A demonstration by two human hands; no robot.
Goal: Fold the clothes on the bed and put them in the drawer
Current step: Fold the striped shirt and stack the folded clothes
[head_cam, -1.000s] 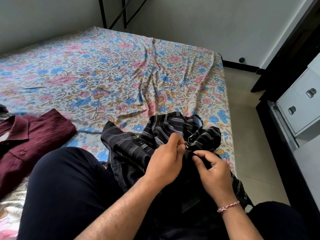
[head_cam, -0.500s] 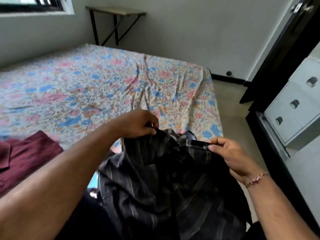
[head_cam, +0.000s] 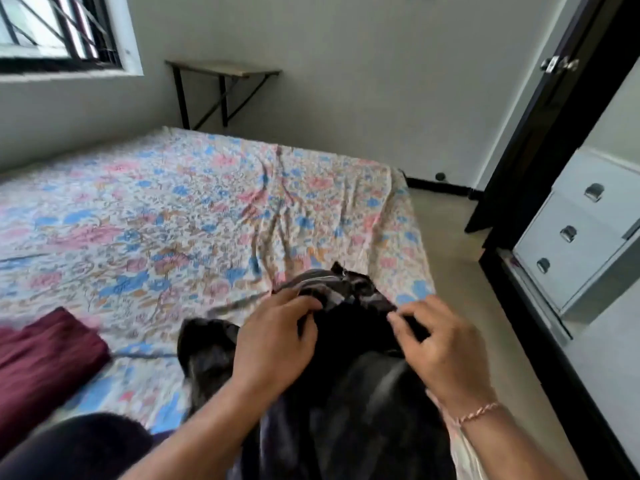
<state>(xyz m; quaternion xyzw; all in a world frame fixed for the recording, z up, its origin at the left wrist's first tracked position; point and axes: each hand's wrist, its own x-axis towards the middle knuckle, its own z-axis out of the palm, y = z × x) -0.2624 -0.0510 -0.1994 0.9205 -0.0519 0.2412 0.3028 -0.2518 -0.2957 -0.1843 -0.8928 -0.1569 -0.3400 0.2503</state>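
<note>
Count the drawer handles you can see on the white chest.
3. All are on the white chest at the right: the top handle, the middle handle below it, and the bottom handle lowest. More may lie outside the frame.

Light: daylight is coming in through the window [head_cam: 59, 29] at upper left, leaving the room evenly bright.
Shadows: soft ones are falling in the bed [head_cam: 207, 209] sheet's creases.
Blur: motion is smearing the floral print and both hands.
Distortion: the door frame [head_cam: 540, 133] is leaning at the right edge.
</note>
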